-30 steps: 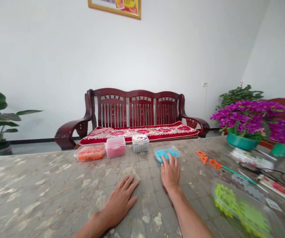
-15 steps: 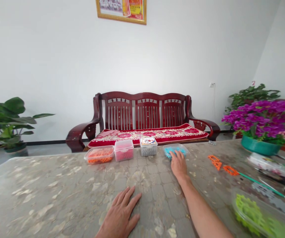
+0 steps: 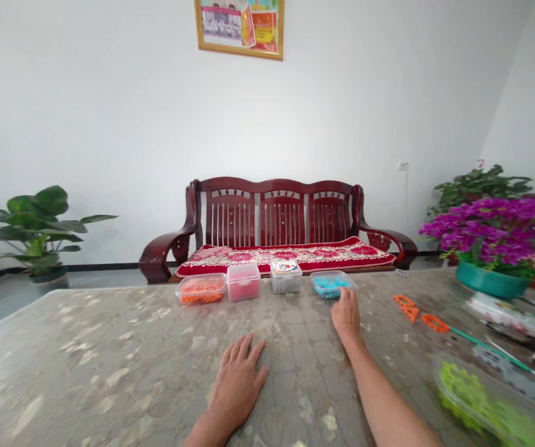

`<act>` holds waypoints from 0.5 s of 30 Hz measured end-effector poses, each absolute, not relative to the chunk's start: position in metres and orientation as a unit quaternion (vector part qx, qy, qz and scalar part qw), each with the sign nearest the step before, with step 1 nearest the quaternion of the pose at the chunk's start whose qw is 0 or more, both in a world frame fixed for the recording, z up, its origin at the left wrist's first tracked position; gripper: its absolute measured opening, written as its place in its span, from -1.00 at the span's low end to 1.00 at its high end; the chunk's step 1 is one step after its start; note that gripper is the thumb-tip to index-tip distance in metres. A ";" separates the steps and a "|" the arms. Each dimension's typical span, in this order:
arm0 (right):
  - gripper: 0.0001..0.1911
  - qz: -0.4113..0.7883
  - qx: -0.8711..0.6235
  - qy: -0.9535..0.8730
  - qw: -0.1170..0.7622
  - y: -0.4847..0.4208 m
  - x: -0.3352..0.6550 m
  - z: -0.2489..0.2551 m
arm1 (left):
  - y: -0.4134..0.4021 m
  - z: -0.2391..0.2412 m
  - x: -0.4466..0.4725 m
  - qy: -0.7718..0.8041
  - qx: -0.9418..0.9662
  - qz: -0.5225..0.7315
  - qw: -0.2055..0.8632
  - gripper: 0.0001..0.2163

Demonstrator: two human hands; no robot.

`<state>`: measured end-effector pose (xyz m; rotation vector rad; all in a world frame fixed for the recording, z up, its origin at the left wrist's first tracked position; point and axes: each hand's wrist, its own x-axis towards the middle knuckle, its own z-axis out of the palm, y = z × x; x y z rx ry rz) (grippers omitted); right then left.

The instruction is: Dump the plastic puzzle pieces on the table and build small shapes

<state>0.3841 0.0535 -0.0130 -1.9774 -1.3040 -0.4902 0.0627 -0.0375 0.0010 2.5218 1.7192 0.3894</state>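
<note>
Mottled grey-and-beige stone-look tabletop across the whole foreground; behind it a dark red wooden bench against a white wall.

Left hand: flat on the bare top, palm down, fingers spread, holding nothing. Same pose and much the same spot as a second ago.

Right hand: stretched forward, palm down, fingers straight and loose, closed on nothing that shows, though underside hidden. Fingertips now at the near right corner of the shallow clear plastic tub of blue pieces, touching it or just short of it, hard to tell which. A second ago lay over that tub's near rim, with fingers among the blue pieces. Half a second ago already back at the rim. Drawn out of the tub, then, with no blue piece seen coming along, so by the look of it nothing taken out.

Blue tub itself unmoved, last on the right of a row along the far edge: clear tub of orange pieces, pink lidded plastic box, clear box of grey pieces with a printed lid.

Well apart to the right: flat orange lattice pieces, thin green rod, clear tub of lime-green pieces, purple flowers in a teal pot.

View tilted up a little too, with more of the gold-framed picture showing.
</note>
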 end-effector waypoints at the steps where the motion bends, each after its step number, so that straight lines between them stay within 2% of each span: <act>1: -0.51 -0.173 -0.790 -0.489 0.328 0.050 0.383 -0.013 | -0.038 0.001 0.064 0.565 0.815 0.125 0.022 -0.54; 5: -0.53 -0.100 -0.844 -0.492 0.190 0.031 0.372 -0.013 | -0.039 -0.002 0.066 0.581 0.804 0.126 -0.007 -0.53; 8: -0.50 -0.071 -0.830 -0.534 0.146 0.014 0.357 -0.016 | -0.039 -0.003 0.067 0.580 0.804 0.133 -0.011 -0.54; 12: -0.35 -0.013 -0.831 -0.552 0.072 -0.009 0.336 -0.013 | -0.039 -0.005 0.068 0.589 0.795 0.145 -0.018 -0.54; 15: -0.33 0.004 -0.832 -0.553 0.056 -0.027 0.320 -0.008 | -0.041 -0.006 0.068 0.597 0.787 0.153 -0.026 -0.54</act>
